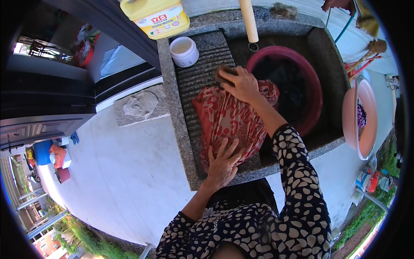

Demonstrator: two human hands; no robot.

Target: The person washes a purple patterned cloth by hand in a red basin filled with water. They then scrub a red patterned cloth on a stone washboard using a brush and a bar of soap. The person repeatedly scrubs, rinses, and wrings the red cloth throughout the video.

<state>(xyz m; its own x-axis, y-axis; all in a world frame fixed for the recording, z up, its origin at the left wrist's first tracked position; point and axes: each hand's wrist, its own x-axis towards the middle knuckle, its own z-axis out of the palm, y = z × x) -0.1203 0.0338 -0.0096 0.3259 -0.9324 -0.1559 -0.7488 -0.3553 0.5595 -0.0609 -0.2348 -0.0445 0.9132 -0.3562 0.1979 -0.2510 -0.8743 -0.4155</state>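
Observation:
A wet red cloth [230,123] with a pale pattern lies bunched over the ridged stone washboard [202,56] of a sink. My right hand [242,84] grips a brown scrubbing brush [224,75] at the cloth's far edge; my fingers hide part of the brush. Flat on the near part of the cloth rests my left hand [223,162], its fingers spread. To the right, a dark red basin [318,90] of dark water stands in the sink, and part of the cloth reaches its rim.
A white tub [184,52] and a yellow jug [157,19] stand at the far left of the sink. Beyond the basin a pale pipe [248,21] comes down. A pink basin [371,125] is at the right. A grey rag [140,105] lies on a stone step.

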